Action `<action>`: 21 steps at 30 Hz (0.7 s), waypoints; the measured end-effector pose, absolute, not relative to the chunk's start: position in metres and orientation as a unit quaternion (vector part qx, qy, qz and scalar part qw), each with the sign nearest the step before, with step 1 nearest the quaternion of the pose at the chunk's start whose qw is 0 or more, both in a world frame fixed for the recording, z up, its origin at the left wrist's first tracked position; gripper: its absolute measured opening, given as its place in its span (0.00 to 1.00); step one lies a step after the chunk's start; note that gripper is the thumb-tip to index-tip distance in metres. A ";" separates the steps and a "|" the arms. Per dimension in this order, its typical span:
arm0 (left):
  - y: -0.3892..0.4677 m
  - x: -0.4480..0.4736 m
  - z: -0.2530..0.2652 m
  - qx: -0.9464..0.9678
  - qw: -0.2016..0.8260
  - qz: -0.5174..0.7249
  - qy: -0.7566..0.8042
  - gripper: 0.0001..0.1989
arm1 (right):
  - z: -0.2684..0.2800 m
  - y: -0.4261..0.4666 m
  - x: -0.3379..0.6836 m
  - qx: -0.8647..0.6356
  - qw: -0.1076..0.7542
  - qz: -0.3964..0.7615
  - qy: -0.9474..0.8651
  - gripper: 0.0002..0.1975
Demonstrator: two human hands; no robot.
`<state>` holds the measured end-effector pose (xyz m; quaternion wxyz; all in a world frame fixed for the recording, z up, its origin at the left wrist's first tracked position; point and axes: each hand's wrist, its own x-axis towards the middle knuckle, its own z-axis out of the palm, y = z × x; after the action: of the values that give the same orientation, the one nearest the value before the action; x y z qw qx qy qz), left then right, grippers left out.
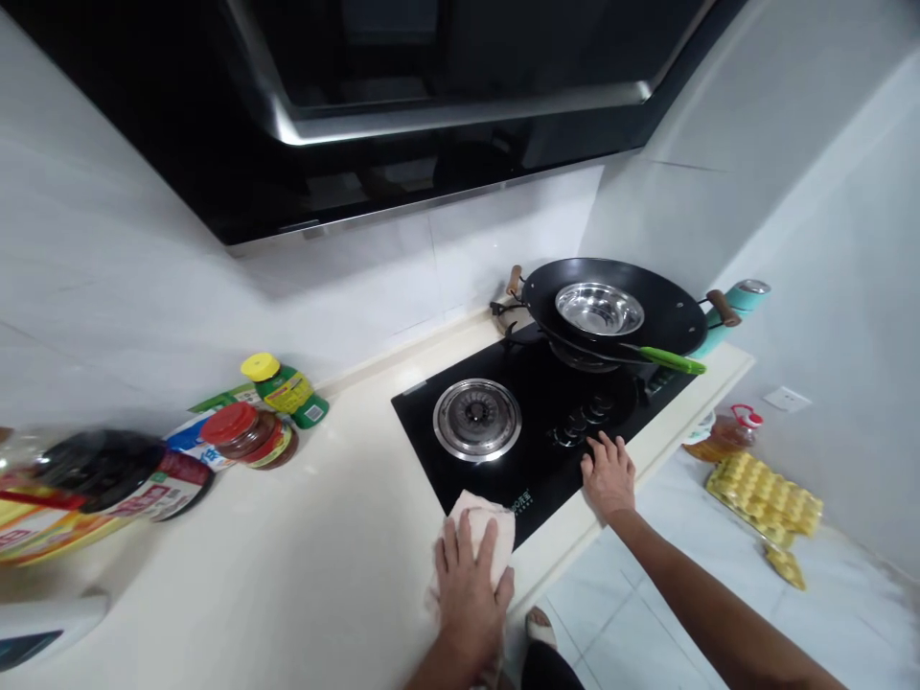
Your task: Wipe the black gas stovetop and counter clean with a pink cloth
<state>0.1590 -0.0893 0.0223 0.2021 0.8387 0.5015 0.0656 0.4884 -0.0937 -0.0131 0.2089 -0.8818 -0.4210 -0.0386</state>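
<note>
My left hand (471, 575) presses a pale pink cloth (495, 525) against the front left corner of the black glass gas stove (431, 460) and the counter beside it. Its fingers are spread over the cloth, and the thumb lies at the cloth's right side. On the stove's front edge, near the control knobs (571, 428), rests my right hand (609, 474), fingers apart and holding nothing. Behind the cloth is the bare left burner (477, 420). A black wok (679, 307) sits over the right burner, with a steel bowl (600, 309) and a green-handled utensil (672, 360) in it.
A red-lidded jar (251, 436), a yellow-capped green bottle (286, 388) and a dark sauce bottle (122, 474) are at the counter's left. The range hood (431, 134) hangs overhead. Egg trays (766, 498) and an oil jug (733, 433) are on the floor at right.
</note>
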 end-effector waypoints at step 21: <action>-0.007 0.056 -0.027 0.814 0.144 0.292 0.481 0.26 | 0.044 -0.080 0.311 -0.735 0.161 0.156 -0.640 0.21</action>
<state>0.0561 -0.0071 -0.0274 0.1443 0.8137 0.4813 0.2924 0.3108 -0.0800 0.0444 0.1611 -0.7348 -0.6402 0.1557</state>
